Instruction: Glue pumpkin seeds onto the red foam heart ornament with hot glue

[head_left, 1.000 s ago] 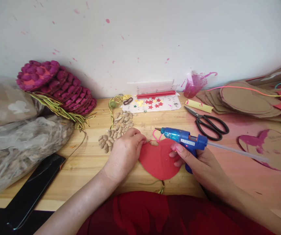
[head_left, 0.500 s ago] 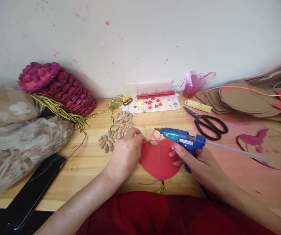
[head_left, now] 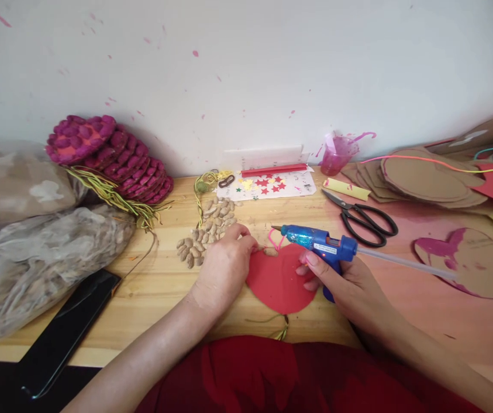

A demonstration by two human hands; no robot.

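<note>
My right hand [head_left: 330, 275] is wrapped round a blue hot glue gun [head_left: 315, 241], its nozzle pointing left above the far edge of a red heart-shaped piece [head_left: 283, 287]. A clear glue stick [head_left: 405, 262] sticks out of the gun's back. My left hand [head_left: 227, 267] is closed at the heart's upper left edge, fingertips pressed together; what they pinch is hidden. Just right of those fingers, one peanut [head_left: 271, 251] lies on the heart's top edge. A pink loop [head_left: 276, 240] shows behind it, and green-yellow strings [head_left: 281, 330] by the near tip. Loose peanuts [head_left: 212, 226] lie beyond my left hand.
Black scissors [head_left: 369, 221], a painted cardboard heart [head_left: 465, 264] and cardboard pieces [head_left: 427, 175] lie right. Behind are star cutouts [head_left: 264, 184] on paper and a pink-stained cup [head_left: 336, 158]. Left are magenta peanut-covered pieces [head_left: 117, 155], a bag of peanuts [head_left: 53, 264] and a black phone [head_left: 70, 332].
The view has shifted slightly, so the things at left appear a little further right. Both hands, the glue gun and the red heart keep nearly the same positions.
</note>
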